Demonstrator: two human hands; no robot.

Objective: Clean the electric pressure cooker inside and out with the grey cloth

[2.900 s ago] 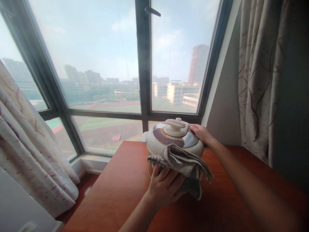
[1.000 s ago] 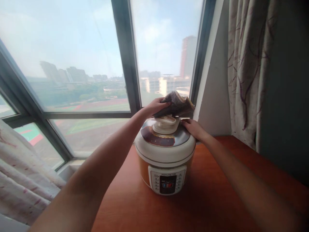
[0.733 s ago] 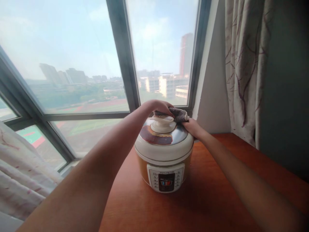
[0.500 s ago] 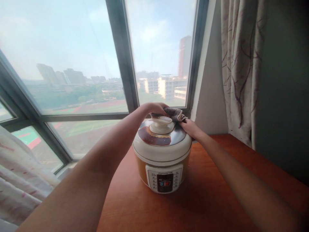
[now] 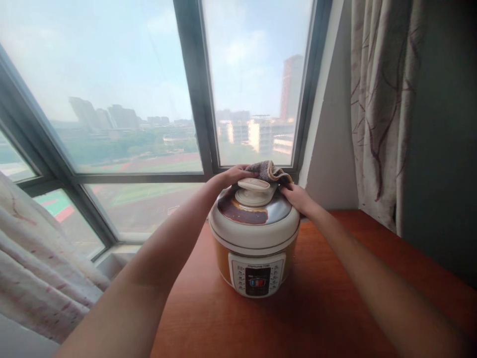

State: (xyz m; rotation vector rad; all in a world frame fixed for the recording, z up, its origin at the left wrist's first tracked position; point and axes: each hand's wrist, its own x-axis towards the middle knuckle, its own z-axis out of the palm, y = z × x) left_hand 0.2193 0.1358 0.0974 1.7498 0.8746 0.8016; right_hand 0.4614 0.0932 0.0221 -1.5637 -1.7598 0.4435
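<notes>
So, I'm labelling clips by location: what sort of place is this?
Probably an upper-floor room in a home: patterned curtains flank large windows overlooking a sports field, and an electric cooker stands on a table.

- Head cam, worn: looks forward and down over table from its near side.
- Faces far edge, window beyond.
- Cooker close, seen front-on from above.
- Wide: left hand, right hand, curtain by far-right corner, all in frame.

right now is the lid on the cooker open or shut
Shut: the lid sits flush on the cooker's body, with only a thin seam along the visible front.
</notes>
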